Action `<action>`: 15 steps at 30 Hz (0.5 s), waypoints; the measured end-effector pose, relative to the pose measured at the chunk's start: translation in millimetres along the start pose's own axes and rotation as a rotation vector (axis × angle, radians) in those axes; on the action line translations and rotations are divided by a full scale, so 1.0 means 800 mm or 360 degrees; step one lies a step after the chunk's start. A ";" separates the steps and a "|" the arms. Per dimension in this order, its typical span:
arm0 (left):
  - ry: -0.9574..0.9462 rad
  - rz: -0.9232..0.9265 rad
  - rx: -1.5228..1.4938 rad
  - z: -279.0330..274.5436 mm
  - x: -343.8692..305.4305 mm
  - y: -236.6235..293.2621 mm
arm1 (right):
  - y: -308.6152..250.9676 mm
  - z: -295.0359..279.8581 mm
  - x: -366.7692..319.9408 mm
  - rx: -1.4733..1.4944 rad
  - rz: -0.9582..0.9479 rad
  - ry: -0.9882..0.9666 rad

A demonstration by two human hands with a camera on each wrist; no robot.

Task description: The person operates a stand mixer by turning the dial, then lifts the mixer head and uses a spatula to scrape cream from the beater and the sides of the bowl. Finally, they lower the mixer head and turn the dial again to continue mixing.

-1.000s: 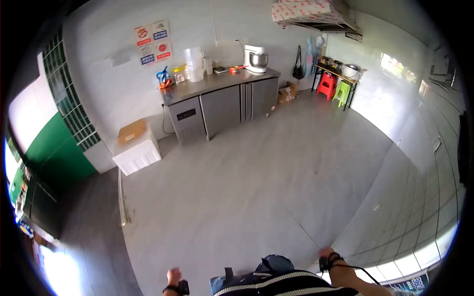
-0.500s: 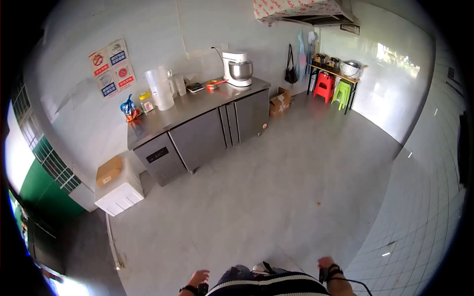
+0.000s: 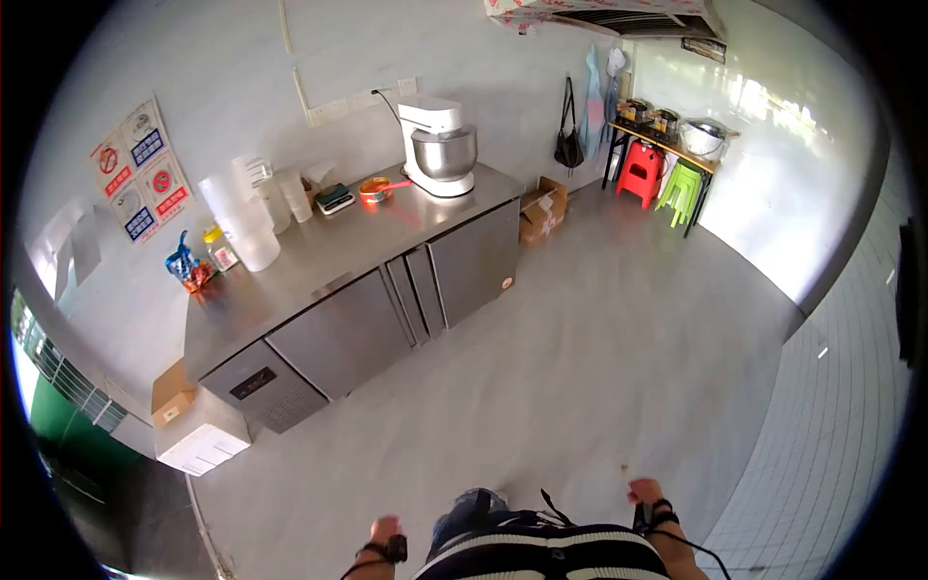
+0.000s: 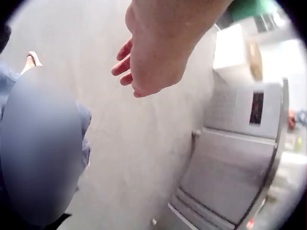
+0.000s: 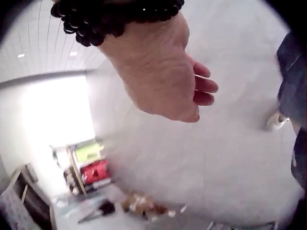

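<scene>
My left hand (image 4: 153, 64) hangs loosely by my side over the grey floor, its fingers slightly bent and holding nothing. In the head view that left hand (image 3: 384, 531) shows at the bottom, left of my striped top. On the other side my right hand (image 3: 650, 493) hangs too, with a black strap and cable at the wrist. The right wrist view shows the right hand (image 5: 168, 81) with relaxed fingers around nothing, below a dark bead bracelet (image 5: 115, 21). Nearest in front stands a steel counter (image 3: 329, 290).
On the counter are a stand mixer (image 3: 440, 150), an orange-red pan (image 3: 377, 189), a small scale (image 3: 335, 199), clear plastic containers (image 3: 242, 222) and a yellow-lidded jar (image 3: 220, 249). Left stands a white foam box (image 3: 205, 435). Red (image 3: 640, 172) and green stools (image 3: 681, 188) sit below a far table.
The view has moved closer to the steel counter and turned, so the counter looks larger and lower. Both hands swing at my sides, still holding nothing.
</scene>
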State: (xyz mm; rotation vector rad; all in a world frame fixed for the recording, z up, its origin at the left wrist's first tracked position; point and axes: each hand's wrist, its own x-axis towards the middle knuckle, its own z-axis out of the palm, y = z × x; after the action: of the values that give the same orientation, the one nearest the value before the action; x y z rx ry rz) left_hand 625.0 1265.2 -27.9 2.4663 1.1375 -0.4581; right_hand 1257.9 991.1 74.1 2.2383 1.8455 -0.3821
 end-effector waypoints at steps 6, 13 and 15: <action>0.0144 -0.0162 -0.1405 -0.336 0.313 0.174 | 0.109 0.065 -0.031 0.0589 0.0554 -0.0350; 0.0994 0.0489 -0.0469 -0.308 0.524 0.198 | 0.297 0.006 0.158 0.0725 0.0805 -0.0676; 0.0506 0.0104 -0.0356 -0.281 0.517 0.204 | 0.388 -0.006 0.253 0.0586 0.0610 -0.0614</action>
State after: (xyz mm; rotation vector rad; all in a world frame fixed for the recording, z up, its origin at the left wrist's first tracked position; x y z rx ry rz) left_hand 1036.6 1541.7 18.7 2.4223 1.1496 0.0828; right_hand 1599.0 1120.6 11.3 2.4514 1.1965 -1.0599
